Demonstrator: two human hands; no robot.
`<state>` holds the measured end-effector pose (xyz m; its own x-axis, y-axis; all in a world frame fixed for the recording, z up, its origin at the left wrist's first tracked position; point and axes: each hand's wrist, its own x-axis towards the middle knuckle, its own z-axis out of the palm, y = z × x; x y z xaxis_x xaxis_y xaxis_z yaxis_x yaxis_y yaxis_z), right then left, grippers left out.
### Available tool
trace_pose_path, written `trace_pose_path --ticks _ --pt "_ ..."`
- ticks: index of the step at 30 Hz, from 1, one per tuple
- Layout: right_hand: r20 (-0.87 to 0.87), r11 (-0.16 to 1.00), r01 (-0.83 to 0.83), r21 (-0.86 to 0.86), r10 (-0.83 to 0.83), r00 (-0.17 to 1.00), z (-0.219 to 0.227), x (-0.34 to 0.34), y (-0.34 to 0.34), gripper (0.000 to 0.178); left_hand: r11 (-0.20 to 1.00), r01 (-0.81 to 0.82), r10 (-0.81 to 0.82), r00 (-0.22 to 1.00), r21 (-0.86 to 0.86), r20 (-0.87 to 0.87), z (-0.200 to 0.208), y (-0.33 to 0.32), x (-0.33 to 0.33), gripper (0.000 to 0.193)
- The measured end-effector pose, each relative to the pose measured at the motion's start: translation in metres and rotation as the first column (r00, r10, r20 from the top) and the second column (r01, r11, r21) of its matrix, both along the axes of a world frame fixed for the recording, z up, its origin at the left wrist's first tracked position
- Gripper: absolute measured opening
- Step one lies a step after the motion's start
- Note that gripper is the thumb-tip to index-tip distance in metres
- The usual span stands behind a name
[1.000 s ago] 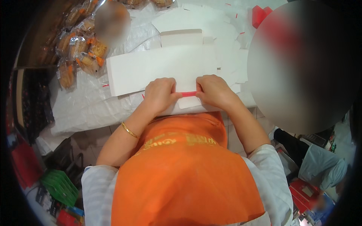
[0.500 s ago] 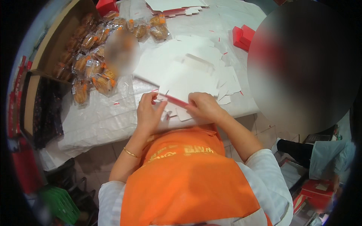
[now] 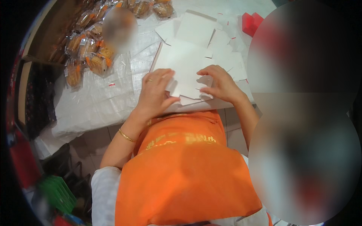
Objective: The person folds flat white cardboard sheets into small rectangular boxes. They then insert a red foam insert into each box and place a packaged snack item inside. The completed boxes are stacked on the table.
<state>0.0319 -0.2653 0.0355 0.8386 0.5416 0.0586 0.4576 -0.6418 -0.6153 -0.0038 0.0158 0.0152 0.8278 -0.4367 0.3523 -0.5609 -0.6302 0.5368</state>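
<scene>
A white cardboard box blank [image 3: 184,64] lies spread out before me, its flaps and slots showing and its far flap tilted up. My left hand [image 3: 156,90] hovers at its near left edge, thumb and fingers apart. Opposite it, my right hand [image 3: 221,83] curves over the near right edge, also with fingers apart and nothing gripped. Whether the fingertips touch the card is hard to tell. More white box blanks [image 3: 235,66] lie beneath and to the right.
Clear-wrapped baked goods [image 3: 87,47] are heaped at the far left beside a brown carton [image 3: 32,45]. Red folded boxes [image 3: 252,23] stand at the far right. White plastic sheeting [image 3: 100,101] covers the table. Blurred patches hide the right side.
The blank's red-edged near fold, earlier under my right hand, now lies flattened out. My right hand has let go and opened, and both hands are spread over the card. The view has shifted.
</scene>
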Motion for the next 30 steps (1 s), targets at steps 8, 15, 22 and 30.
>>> trace_pose_path --ticks 8,15,22,30 --pt "0.210 0.987 -0.008 -0.162 0.043 0.977 -0.013 -0.026 0.034 0.059 0.962 0.258 -0.240 0.954 0.088 -0.177 -0.010 0.011 0.023 0.071" --pt "0.162 0.987 -0.004 -0.160 0.030 0.986 -0.015 -0.019 0.035 0.055 0.938 0.339 -0.309 0.912 0.071 -0.271 -0.002 0.013 0.045 0.056" --pt "0.117 0.987 -0.012 -0.163 0.032 0.993 -0.012 -0.018 0.031 0.053 0.908 0.414 -0.369 0.861 0.060 -0.349 0.001 0.012 0.064 0.044" --pt "0.080 0.988 -0.020 -0.153 0.033 0.996 -0.009 -0.016 0.043 0.049 0.900 0.426 -0.432 0.841 -0.093 -0.325 -0.010 0.005 0.077 0.017"
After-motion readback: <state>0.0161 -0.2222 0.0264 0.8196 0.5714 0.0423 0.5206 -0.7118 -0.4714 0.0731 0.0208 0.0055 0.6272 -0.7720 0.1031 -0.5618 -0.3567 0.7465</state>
